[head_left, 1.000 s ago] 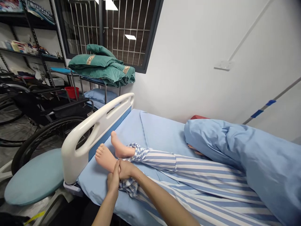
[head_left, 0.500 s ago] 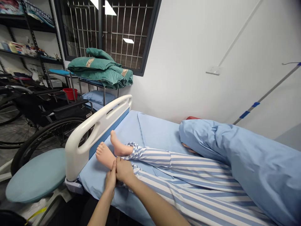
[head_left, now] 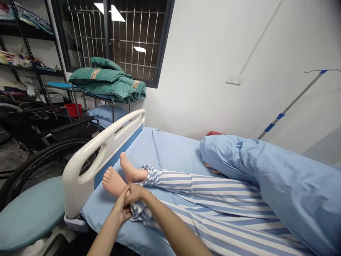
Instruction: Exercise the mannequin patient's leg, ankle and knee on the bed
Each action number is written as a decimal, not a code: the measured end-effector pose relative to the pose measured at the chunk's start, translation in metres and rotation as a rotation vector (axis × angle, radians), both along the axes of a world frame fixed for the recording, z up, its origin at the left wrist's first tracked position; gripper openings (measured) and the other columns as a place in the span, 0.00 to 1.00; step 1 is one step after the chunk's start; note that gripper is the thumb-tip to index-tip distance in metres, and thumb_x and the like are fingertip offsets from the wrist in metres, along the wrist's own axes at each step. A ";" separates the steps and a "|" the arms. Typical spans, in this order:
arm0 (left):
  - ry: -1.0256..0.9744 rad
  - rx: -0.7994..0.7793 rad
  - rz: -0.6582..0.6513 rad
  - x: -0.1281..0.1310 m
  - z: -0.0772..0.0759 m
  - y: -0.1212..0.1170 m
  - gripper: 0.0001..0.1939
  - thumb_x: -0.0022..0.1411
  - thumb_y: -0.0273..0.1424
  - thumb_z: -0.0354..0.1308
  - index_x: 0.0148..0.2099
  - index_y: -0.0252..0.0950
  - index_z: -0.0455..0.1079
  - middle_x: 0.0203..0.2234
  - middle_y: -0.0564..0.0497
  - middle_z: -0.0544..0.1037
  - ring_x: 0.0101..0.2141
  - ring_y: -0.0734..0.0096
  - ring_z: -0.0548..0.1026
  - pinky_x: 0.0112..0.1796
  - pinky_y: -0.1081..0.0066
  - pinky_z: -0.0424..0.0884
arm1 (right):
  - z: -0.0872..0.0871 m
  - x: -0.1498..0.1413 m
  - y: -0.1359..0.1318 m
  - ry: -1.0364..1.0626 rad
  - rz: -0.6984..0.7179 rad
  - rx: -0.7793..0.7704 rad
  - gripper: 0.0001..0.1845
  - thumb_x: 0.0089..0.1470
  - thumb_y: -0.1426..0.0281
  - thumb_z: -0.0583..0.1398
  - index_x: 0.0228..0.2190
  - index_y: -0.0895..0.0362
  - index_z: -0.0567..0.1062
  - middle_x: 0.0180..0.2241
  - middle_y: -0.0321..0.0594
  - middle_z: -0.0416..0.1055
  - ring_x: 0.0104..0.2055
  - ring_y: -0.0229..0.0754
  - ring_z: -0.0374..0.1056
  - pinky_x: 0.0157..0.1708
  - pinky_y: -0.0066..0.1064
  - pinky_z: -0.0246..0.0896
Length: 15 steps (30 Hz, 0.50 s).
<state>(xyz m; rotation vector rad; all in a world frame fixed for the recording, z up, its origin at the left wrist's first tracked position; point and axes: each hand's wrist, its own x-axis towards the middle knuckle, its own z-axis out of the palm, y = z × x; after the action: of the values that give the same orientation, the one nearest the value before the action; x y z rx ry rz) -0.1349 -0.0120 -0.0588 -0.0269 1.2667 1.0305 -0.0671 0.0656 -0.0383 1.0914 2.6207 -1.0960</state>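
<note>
From my distant post I see the white footboard [head_left: 69, 199], then near it the bare near foot [head_left: 113, 181], my left hand [head_left: 120, 209] half curled beside its ankle, its hold I cannot tell, my right hand [head_left: 136, 193] grasping there, and finally the striped trousers [head_left: 226, 195] and blue quilt [head_left: 287, 185].

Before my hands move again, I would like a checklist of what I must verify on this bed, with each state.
1. Bare left hand and bare right hand at the ankle of the nearer bare foot: ok.
2. Firm grip: cannot tell, fingers partly hidden.
3. Blue-and-white striped cloth trouser cuff lying smooth: not ok, bunched beside the hands.
4. Gap between toes and white, rounded plastic footboard: cannot tell, they overlap in this view.
5. Thick light-blue cloth quilt away from the feet: ok.
</note>
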 end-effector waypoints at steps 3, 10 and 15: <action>-0.008 0.016 0.026 0.002 -0.006 0.005 0.29 0.41 0.51 0.58 0.36 0.31 0.71 0.18 0.47 0.75 0.19 0.67 0.72 0.19 0.71 0.66 | -0.011 0.001 0.012 0.079 0.054 -0.159 0.13 0.32 0.70 0.63 0.25 0.61 0.69 0.24 0.34 0.69 0.24 0.35 0.64 0.21 0.21 0.58; 0.125 0.139 0.204 0.009 -0.028 0.013 0.30 0.45 0.49 0.58 0.43 0.29 0.70 0.20 0.48 0.76 0.20 0.68 0.73 0.18 0.74 0.65 | -0.028 0.004 0.024 0.169 0.064 -0.224 0.23 0.29 0.70 0.65 0.32 0.60 0.68 0.28 0.33 0.69 0.27 0.35 0.63 0.23 0.21 0.58; 0.081 0.248 0.246 0.008 -0.037 0.009 0.28 0.49 0.46 0.57 0.46 0.29 0.68 0.28 0.43 0.78 0.28 0.67 0.76 0.26 0.73 0.70 | -0.021 0.006 0.017 0.128 0.059 -0.065 0.26 0.29 0.63 0.65 0.34 0.60 0.68 0.30 0.34 0.69 0.27 0.36 0.63 0.24 0.24 0.57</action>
<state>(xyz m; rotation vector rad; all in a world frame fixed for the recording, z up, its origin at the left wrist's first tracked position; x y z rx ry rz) -0.1271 -0.0032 -0.0956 0.0508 1.2201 1.4083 -0.0615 0.0829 -0.0590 0.9551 2.6734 -1.2688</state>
